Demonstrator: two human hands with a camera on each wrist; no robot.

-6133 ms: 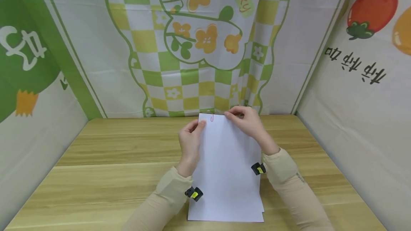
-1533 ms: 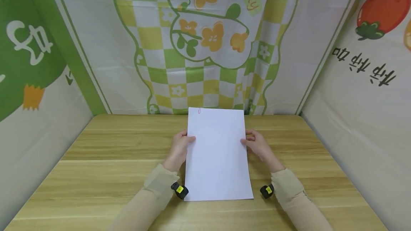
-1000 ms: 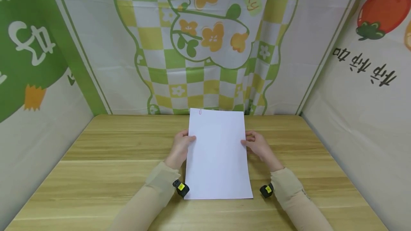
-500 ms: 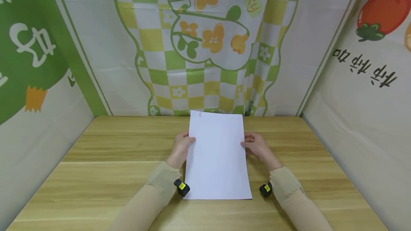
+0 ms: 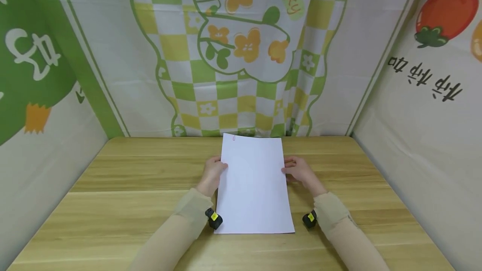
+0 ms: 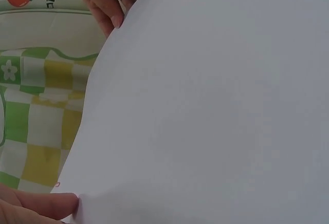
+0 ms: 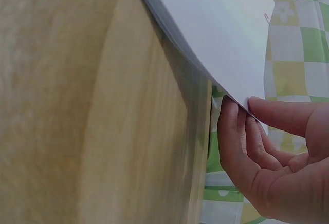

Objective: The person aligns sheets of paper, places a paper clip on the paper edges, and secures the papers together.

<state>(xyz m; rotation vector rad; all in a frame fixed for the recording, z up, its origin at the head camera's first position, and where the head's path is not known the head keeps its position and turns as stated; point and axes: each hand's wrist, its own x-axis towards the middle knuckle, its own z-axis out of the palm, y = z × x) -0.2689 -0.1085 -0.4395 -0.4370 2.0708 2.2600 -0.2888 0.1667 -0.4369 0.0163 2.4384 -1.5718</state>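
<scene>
A stack of white paper is tilted up from the table, its near edge low and its far edge raised. On its top edge, near the left corner, sits a small red paper clip. My left hand pinches the left side of the paper, thumb on top and fingers hidden behind. On the opposite side my right hand grips the edge between thumb and curled fingers. The right wrist view shows that thumb pressed on the sheet and the fingertips underneath.
The wooden table extends on both sides of the paper. Behind it hangs a green and yellow checked curtain. Printed cloth walls enclose the left and right sides. Both wrists carry small black cameras.
Earlier both hands were at the top edge near the clip, with sheets uneven at the bottom. Now they hold the evened paper by its sides, and its top edge has dipped slightly.
</scene>
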